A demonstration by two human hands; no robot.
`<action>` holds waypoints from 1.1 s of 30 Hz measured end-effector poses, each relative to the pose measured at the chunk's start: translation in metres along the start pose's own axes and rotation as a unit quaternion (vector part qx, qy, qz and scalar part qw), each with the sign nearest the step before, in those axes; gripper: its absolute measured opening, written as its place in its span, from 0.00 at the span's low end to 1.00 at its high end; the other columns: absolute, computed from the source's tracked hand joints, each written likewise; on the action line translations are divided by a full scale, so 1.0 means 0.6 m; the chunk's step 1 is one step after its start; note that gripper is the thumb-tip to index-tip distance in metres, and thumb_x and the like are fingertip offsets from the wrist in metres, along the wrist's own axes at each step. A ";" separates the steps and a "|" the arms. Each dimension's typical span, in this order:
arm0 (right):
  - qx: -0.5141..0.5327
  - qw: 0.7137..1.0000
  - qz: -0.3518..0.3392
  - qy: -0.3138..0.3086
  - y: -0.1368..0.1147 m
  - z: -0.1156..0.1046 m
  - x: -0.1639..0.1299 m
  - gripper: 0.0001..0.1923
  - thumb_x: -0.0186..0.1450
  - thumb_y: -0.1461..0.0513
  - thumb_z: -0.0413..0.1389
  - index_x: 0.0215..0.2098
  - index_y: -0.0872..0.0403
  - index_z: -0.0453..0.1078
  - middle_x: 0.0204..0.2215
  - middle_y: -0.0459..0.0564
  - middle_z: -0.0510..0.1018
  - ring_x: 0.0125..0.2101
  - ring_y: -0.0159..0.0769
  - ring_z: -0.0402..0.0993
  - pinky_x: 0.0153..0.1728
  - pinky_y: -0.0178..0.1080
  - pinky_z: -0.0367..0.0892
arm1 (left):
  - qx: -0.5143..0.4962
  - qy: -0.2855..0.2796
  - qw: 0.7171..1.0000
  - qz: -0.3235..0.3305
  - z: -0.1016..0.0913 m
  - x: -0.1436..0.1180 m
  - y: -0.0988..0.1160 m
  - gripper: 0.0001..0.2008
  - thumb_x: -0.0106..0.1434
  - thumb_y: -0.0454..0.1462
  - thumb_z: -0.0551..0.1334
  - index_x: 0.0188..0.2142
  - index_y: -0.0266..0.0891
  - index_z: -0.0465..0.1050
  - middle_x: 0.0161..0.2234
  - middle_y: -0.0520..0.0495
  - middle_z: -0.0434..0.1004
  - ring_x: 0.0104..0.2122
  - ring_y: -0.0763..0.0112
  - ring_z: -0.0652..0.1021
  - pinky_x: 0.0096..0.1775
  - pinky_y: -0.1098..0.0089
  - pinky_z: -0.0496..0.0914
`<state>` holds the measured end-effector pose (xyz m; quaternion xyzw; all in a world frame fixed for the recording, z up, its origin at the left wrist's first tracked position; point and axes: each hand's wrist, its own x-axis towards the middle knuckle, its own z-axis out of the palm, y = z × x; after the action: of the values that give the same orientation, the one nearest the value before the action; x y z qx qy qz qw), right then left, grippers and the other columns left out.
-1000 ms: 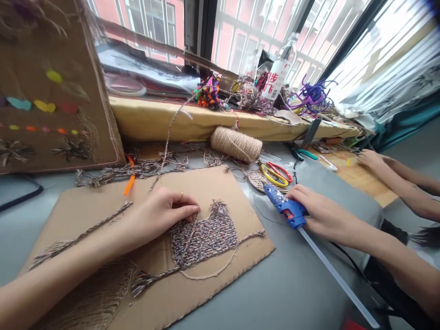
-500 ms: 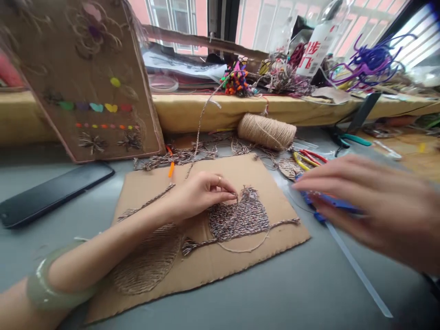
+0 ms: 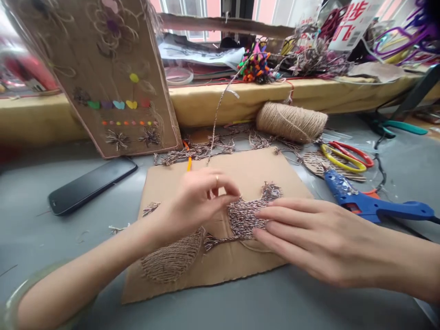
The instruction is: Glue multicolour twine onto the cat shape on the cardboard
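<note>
My left hand [image 3: 206, 197] is closed in a pinch at the upper left corner of a patch of multicoloured twine [image 3: 242, 220], the twine's end mostly hidden by the fingertips. My right hand [image 3: 309, 236] lies with fingers stretched out flat over the right part of that patch. The patch is on a cardboard sheet [image 3: 254, 172], with a frayed tuft [image 3: 271, 189] at its upper right and a frayed cord [image 3: 216, 242] at its lower left. Left of it, an oval of brown twine [image 3: 172, 261] is partly under my left forearm.
A blue glue gun [image 3: 357, 199] lies at right, near scissors [image 3: 343, 156] with red and yellow handles. Behind the sheet are a twine roll [image 3: 292, 121] and loose scraps [image 3: 199, 151]. A phone [image 3: 92, 185] and an upright decorated cardboard panel [image 3: 137, 59] are at left.
My right hand has moved left from the glue gun onto the twine patch, leaving the glue gun on the table. My left hand keeps its pinch at the patch's corner. The view has shifted.
</note>
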<state>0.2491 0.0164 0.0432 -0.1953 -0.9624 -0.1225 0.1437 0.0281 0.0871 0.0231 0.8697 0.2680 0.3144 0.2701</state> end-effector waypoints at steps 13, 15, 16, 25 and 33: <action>0.073 0.997 0.034 -0.005 -0.007 0.015 -0.014 0.19 0.68 0.70 0.39 0.39 0.58 0.72 0.31 0.48 0.79 0.34 0.34 0.75 0.39 0.41 0.70 | 0.156 -0.074 0.975 0.136 0.022 -0.081 0.009 0.11 0.65 0.31 0.55 0.42 0.39 0.75 0.33 0.48 0.78 0.28 0.71 0.68 0.29 0.72 0.68; 0.085 0.996 0.041 -0.003 -0.009 0.017 -0.016 0.19 0.68 0.70 0.40 0.39 0.58 0.72 0.30 0.48 0.79 0.34 0.34 0.74 0.40 0.41 0.69 | 0.157 -0.076 0.975 0.140 0.022 -0.079 0.008 0.11 0.66 0.32 0.55 0.42 0.39 0.75 0.33 0.49 0.78 0.28 0.72 0.68 0.29 0.72 0.68; 0.090 0.995 0.043 -0.002 -0.009 0.018 -0.016 0.18 0.68 0.70 0.40 0.39 0.58 0.72 0.30 0.49 0.79 0.34 0.34 0.74 0.41 0.41 0.69 | 0.156 -0.077 0.975 0.140 0.022 -0.080 0.006 0.11 0.66 0.32 0.55 0.43 0.39 0.75 0.34 0.49 0.78 0.29 0.72 0.68 0.29 0.72 0.68; 0.098 0.994 0.053 -0.005 -0.014 0.023 -0.022 0.17 0.67 0.70 0.41 0.40 0.58 0.72 0.33 0.48 0.78 0.36 0.35 0.72 0.45 0.42 0.66 | 0.193 -0.069 0.968 0.143 0.028 -0.089 0.014 0.12 0.68 0.32 0.53 0.42 0.38 0.75 0.35 0.49 0.78 0.30 0.70 0.70 0.29 0.70 0.65; 0.066 0.997 0.039 -0.006 -0.007 0.022 -0.026 0.17 0.67 0.70 0.41 0.43 0.59 0.71 0.33 0.48 0.78 0.37 0.36 0.72 0.45 0.43 0.65 | 0.219 -0.092 0.948 0.210 0.022 -0.090 0.022 0.18 0.67 0.28 0.44 0.41 0.30 0.74 0.36 0.44 0.79 0.31 0.68 0.72 0.29 0.66 0.67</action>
<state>0.2581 0.0109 0.0253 -0.2238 -0.9609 -0.0522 0.1547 0.0053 0.0394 0.0009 0.9692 0.1150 0.2162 0.0245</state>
